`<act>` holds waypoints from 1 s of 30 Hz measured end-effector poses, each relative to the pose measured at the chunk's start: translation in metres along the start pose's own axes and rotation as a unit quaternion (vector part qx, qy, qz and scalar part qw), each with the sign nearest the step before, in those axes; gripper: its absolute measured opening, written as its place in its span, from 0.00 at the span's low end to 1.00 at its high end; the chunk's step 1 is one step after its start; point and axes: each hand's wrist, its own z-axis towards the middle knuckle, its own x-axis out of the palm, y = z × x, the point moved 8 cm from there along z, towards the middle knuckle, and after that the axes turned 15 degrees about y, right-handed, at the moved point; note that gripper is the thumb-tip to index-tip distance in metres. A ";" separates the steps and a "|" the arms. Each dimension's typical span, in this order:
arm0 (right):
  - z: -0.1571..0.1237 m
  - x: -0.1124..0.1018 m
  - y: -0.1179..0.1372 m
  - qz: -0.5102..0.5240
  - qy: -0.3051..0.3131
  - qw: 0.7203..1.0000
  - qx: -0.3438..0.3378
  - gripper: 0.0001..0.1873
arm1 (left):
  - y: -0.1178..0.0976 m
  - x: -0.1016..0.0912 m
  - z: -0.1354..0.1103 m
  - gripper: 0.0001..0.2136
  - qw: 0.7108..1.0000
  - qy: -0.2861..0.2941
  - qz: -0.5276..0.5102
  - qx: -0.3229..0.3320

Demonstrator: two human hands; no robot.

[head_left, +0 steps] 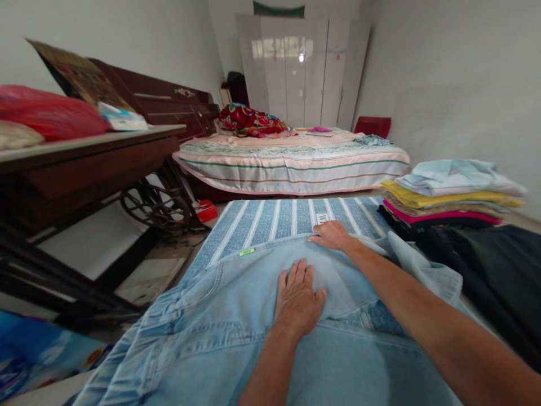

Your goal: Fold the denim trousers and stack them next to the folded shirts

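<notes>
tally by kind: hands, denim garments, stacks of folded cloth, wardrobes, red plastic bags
Hands: 2 (left hand, right hand)
Denim garment: 1
Stack of folded cloth: 1
Wardrobe: 1
Red plastic bag: 1
Total: 6

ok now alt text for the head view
The left hand lies flat on a pale denim garment spread over a blue-and-white striped surface, and the right hand touches the garment's far edge. A stack of folded cloth sits at right; a bed stands behind.
</notes>
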 end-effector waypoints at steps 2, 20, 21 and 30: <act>-0.001 -0.002 0.001 -0.002 -0.001 1.000 0.004 0.26 | 0.001 0.000 0.000 0.28 1.000 0.001 -0.001 -0.003; 0.009 -0.010 0.076 0.001 -0.051 0.995 -0.083 0.20 | 0.019 -0.004 0.003 0.43 0.993 -0.004 -0.008 -0.121; 0.008 -0.009 0.076 0.000 -0.055 0.995 -0.084 0.21 | 0.020 -0.003 0.003 0.43 0.993 0.000 -0.009 -0.122; 0.000 -0.020 0.078 0.036 -0.084 0.993 -0.072 0.15 | 0.018 -0.004 0.006 0.43 0.992 0.012 -0.003 -0.125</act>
